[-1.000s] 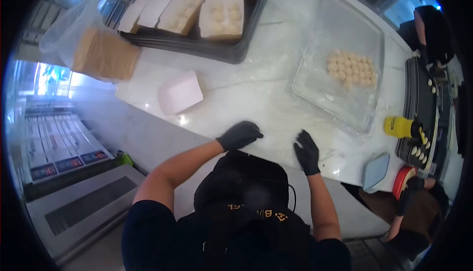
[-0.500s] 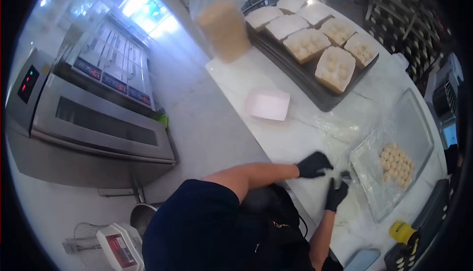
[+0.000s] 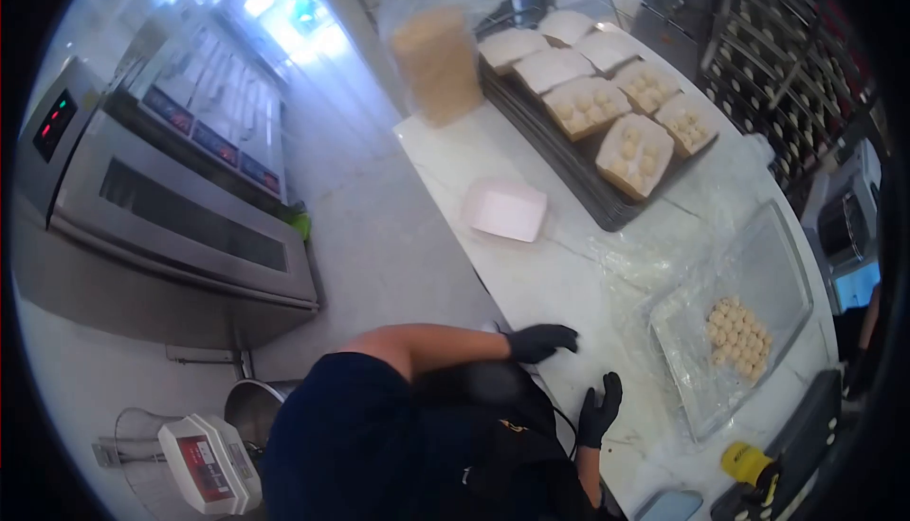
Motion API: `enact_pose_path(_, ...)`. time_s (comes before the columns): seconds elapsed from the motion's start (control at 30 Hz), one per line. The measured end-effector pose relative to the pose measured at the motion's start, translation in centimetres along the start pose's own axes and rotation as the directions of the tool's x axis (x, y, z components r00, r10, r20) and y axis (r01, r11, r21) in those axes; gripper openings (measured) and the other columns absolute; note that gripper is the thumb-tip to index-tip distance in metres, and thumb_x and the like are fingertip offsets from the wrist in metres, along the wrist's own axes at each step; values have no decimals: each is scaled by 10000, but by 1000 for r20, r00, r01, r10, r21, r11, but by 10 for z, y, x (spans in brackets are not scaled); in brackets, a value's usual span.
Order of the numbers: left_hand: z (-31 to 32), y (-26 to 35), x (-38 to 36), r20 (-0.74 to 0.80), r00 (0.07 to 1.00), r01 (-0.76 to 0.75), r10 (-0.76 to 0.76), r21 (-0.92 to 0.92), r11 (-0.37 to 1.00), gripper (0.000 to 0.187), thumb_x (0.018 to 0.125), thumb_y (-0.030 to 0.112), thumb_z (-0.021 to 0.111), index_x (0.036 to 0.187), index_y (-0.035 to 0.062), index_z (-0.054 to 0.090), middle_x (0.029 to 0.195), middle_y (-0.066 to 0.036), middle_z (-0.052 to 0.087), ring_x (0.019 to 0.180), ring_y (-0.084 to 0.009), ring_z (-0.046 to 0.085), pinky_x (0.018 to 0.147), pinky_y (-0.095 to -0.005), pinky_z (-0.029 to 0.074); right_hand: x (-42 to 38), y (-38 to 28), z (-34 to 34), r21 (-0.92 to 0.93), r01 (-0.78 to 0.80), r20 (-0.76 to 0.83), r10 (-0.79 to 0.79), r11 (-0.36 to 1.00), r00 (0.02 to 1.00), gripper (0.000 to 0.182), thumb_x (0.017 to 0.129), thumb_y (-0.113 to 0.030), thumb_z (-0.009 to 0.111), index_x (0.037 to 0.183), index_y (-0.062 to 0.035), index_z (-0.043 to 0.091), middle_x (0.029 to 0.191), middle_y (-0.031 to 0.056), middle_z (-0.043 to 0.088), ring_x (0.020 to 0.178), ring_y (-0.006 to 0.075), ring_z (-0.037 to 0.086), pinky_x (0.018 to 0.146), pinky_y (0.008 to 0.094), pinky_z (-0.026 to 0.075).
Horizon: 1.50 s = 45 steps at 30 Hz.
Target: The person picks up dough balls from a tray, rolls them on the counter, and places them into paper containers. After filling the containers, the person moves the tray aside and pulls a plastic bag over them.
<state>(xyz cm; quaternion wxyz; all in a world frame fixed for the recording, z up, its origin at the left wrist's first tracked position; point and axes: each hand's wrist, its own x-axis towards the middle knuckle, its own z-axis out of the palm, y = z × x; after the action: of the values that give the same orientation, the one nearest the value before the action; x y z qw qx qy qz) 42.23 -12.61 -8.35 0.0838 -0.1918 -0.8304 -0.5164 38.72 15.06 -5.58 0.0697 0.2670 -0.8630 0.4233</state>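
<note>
Near the clear tray [image 3: 754, 260], I pose left hand [image 3: 542, 343] and right hand [image 3: 597, 415], fingers released. Light contact best spares the pale balls [image 3: 738, 339].

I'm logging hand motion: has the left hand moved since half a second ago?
Yes. The left hand has drawn away from the clear tray, toward the near edge of the counter.
</note>
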Motion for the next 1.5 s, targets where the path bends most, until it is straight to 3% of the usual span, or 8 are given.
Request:
enact_pose_path(0.13, -74, 64, 4, -135, 843, 499, -521, -169, 850, 436, 903, 118, 695, 1323, 60, 594, 1360, -128, 591, 1243, -258, 568, 1064, -385, 447, -12, 3, -49, -19, -285, -107, 282, 958, 954, 375, 843, -26, 704, 1204, 27, 621, 1216, 168, 655, 1156, 287, 606, 1024, 381, 458)
enact_pose_path(0.3, -207, 58, 52, -581, 779, 327, -237, 52, 944, 487, 853, 35, 736, 1313, 17, 576, 1338, -122, 607, 1227, -218, 579, 1050, -360, 462, 99, -34, -60, 500, -447, -136, 576, 742, 806, 337, 850, -42, 745, 1162, 14, 632, 1120, 100, 667, 1025, 194, 614, 934, 316, 496)
enact_pose_path(0.47, -397, -10, 143, -741, 662, 179, -111, 13, 984, 426, 850, 30, 747, 1248, -1, 600, 1211, -90, 665, 1179, -166, 592, 1020, -321, 475, 274, -133, 4, 474, -276, 40, 293, 836, 955, 326, 846, -25, 728, 1152, 29, 628, 1094, 86, 669, 1031, 174, 630, 931, 310, 502)
enact_pose_path(0.63, -526, -111, 218, -530, 848, 220, 27, 398, 891, 444, 829, 135, 758, 1237, 40, 609, 1133, -139, 683, 1084, -247, 649, 942, -363, 514, 463, -225, 144, 446, 8, 68, -43, 895, 997, 346, 816, -96, 781, 1136, -24, 671, 1094, 54, 689, 1010, 141, 626, 905, 296, 491)
enact_pose_path(1.1, -512, -370, 239, -25, 997, -19, 69, 825, 565, 304, 884, 95, 606, 1185, 127, 637, 1159, -156, 654, 1201, -210, 565, 1081, -392, 370, 600, -210, 345, -145, 207, 343, -147, 968, 928, 387, 803, -76, 627, 1187, -119, 603, 1050, 143, 653, 972, 379, 650, 859, 455, 526)
enact_pose_path(1.33, -520, -341, 252, -157, 981, 119, -114, 22, 993, 273, 909, 119, 581, 1170, 156, 647, 1187, -142, 646, 1214, -225, 555, 1097, -385, 373, 600, -208, 337, -192, 228, 338, -154, 955, 928, 331, 824, -58, 621, 1151, -113, 635, 1106, 154, 660, 1008, 354, 656, 883, 423, 532)
enact_pose_path(1.4, -527, -291, 254, -138, 986, 123, -96, 209, 970, 258, 906, 128, 588, 1155, 148, 653, 1162, -139, 654, 1192, -248, 565, 1086, -395, 381, 595, -214, 317, -203, 177, 337, -101, 963, 936, 320, 838, -46, 612, 1150, -110, 640, 1123, 157, 661, 1015, 346, 659, 886, 408, 535)
enact_pose_path(1.5, -532, -223, 247, -106, 992, 121, -76, 543, 831, 233, 901, 146, 602, 1125, 132, 663, 1111, -133, 669, 1148, -293, 585, 1065, -413, 396, 545, -212, 273, 318, 104, -261, -19, 942, 965, 310, 928, -25, 577, 1234, 3, 616, 1137, 136, 676, 1039, 234, 673, 903, 359, 526)
